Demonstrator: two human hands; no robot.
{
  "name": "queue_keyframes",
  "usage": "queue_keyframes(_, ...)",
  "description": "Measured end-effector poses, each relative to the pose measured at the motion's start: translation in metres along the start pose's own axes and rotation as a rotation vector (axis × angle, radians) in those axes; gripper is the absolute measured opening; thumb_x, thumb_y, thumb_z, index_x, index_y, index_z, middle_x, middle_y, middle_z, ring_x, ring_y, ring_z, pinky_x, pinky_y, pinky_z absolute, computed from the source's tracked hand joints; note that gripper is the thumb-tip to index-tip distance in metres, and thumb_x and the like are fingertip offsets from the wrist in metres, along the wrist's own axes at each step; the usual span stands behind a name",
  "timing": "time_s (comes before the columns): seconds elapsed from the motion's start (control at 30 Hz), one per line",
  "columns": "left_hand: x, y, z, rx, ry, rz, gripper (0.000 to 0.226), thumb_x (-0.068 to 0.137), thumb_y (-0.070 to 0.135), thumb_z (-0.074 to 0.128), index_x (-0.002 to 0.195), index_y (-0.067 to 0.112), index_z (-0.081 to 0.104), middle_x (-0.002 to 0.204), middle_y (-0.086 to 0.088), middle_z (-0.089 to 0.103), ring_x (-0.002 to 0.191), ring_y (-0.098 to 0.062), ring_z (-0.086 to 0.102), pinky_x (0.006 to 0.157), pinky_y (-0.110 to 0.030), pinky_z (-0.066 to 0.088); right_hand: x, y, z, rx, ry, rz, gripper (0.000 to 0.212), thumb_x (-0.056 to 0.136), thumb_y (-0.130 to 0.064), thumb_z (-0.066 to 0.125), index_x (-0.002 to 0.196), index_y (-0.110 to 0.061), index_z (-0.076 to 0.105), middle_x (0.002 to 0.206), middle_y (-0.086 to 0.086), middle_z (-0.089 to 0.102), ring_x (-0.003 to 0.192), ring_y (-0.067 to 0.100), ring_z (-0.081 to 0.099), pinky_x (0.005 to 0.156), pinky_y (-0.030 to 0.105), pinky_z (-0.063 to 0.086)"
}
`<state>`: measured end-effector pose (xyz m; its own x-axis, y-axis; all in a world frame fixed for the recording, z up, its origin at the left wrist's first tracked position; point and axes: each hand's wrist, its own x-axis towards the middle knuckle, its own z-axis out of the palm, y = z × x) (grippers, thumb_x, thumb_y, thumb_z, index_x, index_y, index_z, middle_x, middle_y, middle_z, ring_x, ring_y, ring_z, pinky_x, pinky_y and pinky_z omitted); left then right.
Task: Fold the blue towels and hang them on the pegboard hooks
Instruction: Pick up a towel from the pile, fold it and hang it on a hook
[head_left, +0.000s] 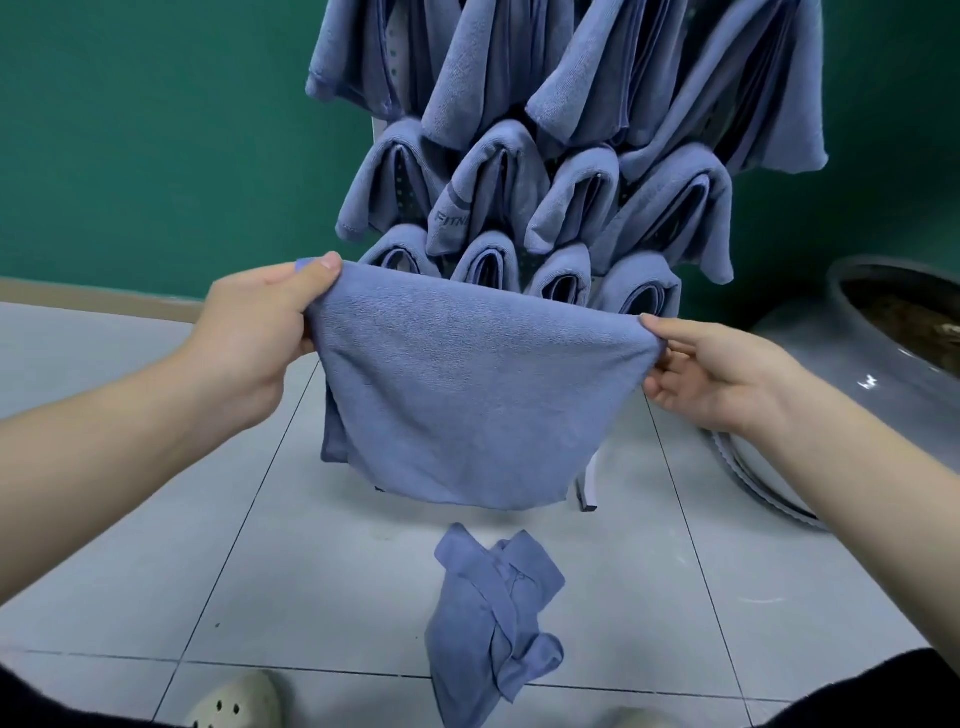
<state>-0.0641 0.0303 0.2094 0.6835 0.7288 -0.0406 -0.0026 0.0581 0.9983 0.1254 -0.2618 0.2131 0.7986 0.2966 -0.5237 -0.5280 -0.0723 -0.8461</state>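
Folded blue towel (467, 395) held up mid-air over the floor (156, 493), just in front of the pegboard rack (378, 130); fold edge on top, doubled layers hanging down, a back layer peeking out at the lower left. Left hand (254, 332) pinches the top left corner, thumb over the cloth and fingers (311, 270) curled behind it; right hand (717, 374) pinches the top right corner between thumb and fingertips, the other fingers loosely curled under. Top edge pulled fairly taut, sloping down to the right.

Hung towels (545, 171) already fill the rack in stacked rows, far centre, so most of the job looks done; one crumpled towel (493, 623) lies on the floor near the feet, not yet folded. Grey ceramic pot (883, 332) at right; green wall (156, 130) behind.

Step in hand, as I judge it: finish the fold, then hang. To do it well: level the two corners first; bring the hands together so the sides meet edge to edge; tuck in the stray back layer at lower left so the bundle is even; keep tension so nothing sags. Free hook not visible, hidden by the hung towels; likely low on the rack; drape the fold loop over it centred, without knocking the neighbours off.
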Motion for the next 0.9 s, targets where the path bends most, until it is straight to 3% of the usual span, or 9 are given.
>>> queue_keyframes(0.17,0.002,-0.002,0.000,0.044,0.025,0.010,0.018,0.100,0.027,0.066,0.100,0.012,0.076,0.113,-0.008,0.077,0.088,-0.017,0.069,0.079,-0.025,0.060,0.005,0.003,0.000,-0.066,0.072,-0.022,0.011,0.093,-0.022,0.074,0.095,-0.019,0.063,0.057,-0.009,0.064,0.073,0.011,0.058,0.071,0.023,0.043)
queue_keyframes(0.4,0.002,-0.003,0.003,0.100,0.077,0.026,0.019,0.100,0.031,0.066,0.086,0.020,0.072,0.091,0.007,0.071,0.079,-0.008,0.061,0.088,-0.025,0.052,0.004,-0.001,0.002,-0.031,0.043,-0.062,0.010,0.096,-0.029,0.071,0.094,-0.023,0.063,0.059,-0.011,0.068,0.077,0.009,0.059,0.076,0.022,0.042)
queue_keyframes(0.5,0.005,-0.002,0.001,0.076,0.062,0.022,0.020,0.100,0.033,0.066,0.088,0.018,0.072,0.099,0.002,0.073,0.088,-0.013,0.063,0.099,-0.028,0.052,0.004,-0.001,0.003,-0.050,-0.004,-0.052,0.013,0.095,-0.035,0.071,0.093,-0.024,0.064,0.065,-0.010,0.069,0.080,0.010,0.060,0.079,0.024,0.041)
queue_keyframes(0.73,0.015,-0.001,-0.006,0.030,-0.042,0.033,0.025,0.104,0.031,0.060,0.091,0.012,0.070,0.110,-0.009,0.074,0.096,-0.017,0.070,0.097,-0.031,0.058,0.006,-0.002,0.004,0.024,-0.029,-0.108,0.019,0.092,-0.040,0.073,0.100,-0.024,0.067,0.092,-0.005,0.071,0.093,0.012,0.067,0.078,0.026,0.046)
queue_keyframes(0.9,0.012,0.002,-0.004,0.015,-0.182,0.049,0.019,0.104,0.024,0.058,0.107,0.011,0.072,0.116,-0.007,0.076,0.104,-0.020,0.072,0.097,-0.033,0.057,0.005,-0.005,0.006,0.166,-0.086,-0.237,0.023,0.096,-0.035,0.070,0.113,-0.018,0.068,0.109,0.000,0.077,0.108,0.015,0.072,0.102,0.035,0.053)
